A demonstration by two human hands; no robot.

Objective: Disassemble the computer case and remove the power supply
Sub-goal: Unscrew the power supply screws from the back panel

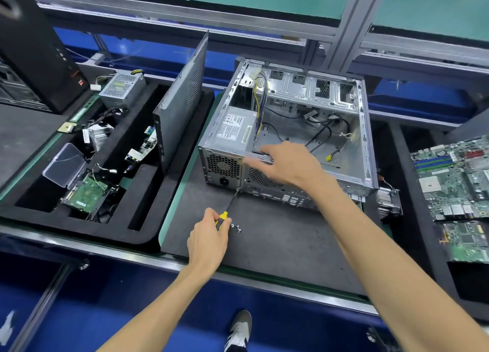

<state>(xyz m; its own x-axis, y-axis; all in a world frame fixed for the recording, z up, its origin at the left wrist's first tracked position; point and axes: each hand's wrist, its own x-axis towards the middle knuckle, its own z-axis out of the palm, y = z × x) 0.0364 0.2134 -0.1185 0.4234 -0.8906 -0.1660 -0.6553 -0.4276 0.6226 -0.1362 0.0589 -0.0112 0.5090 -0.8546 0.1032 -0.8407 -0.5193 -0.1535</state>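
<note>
Nearest, our left hand (209, 235): we grip the yellow-and-black screwdriver (225, 214) by its handle, fingers curled round it; its shaft slants up to the rear panel of the computer case (365, 129), tip at the lower corner of the power supply bay.
Loose screws (236, 227): they lie on the black mat (264, 246) just beside our left hand.
Our right hand (288, 164): fingers straight and spread, resting on the case's rear top edge, fingertips near the power supply.
Power supply (230, 132): we see it seated in the case's near left corner, label up, its cable bundle (260, 100) running to the far side.
Side panel (182, 100): it stands upright left of the case.
Foam tray (143, 214): at left, holding another power supply unit (121, 87) and removed parts.
Motherboards (455, 177): they lie at right.
</note>
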